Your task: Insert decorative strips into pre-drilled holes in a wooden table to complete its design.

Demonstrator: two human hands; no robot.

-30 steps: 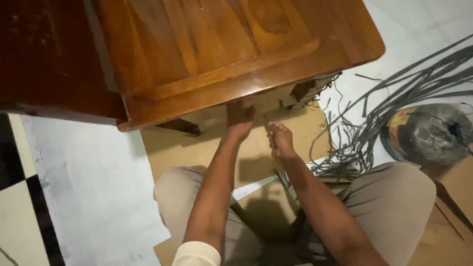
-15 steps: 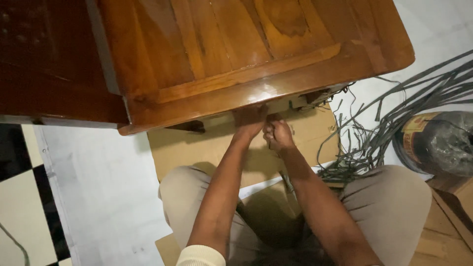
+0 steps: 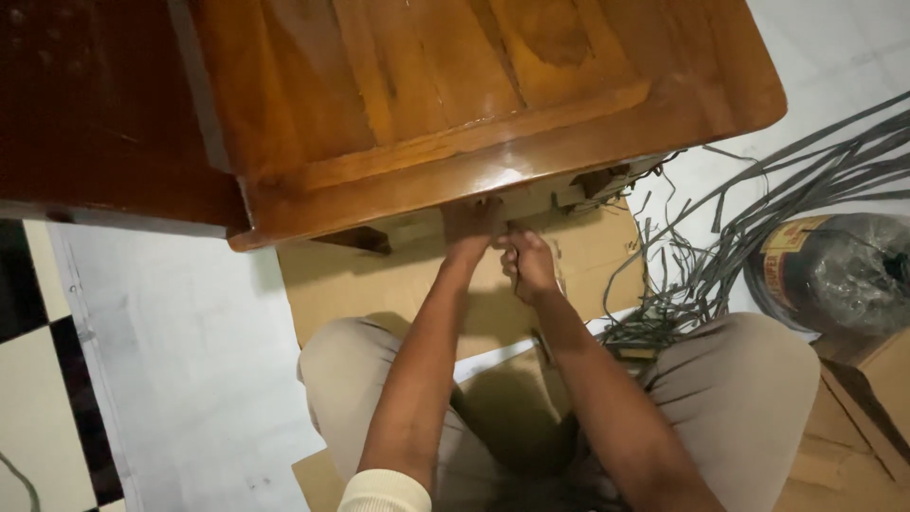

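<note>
Both hands have crept slightly further up under the overhanging edge of the glossy brown wooden panelled furniture piece (image 3: 474, 104) since a moment ago. Left hand (image 3: 471, 223) presses against the pale underside frame, fingertips hidden, so its grip cannot be told. Right hand (image 3: 529, 264) is curled closed around a thin grey strip (image 3: 553, 284). Flat tan cardboard sheet (image 3: 379, 275) lies beneath on the floor. Loose grey strips (image 3: 720, 246) sprawl beside a plastic-wrapped grey roll (image 3: 839, 270), near a brown cardboard box (image 3: 877, 398) whose contents are hidden.
</note>
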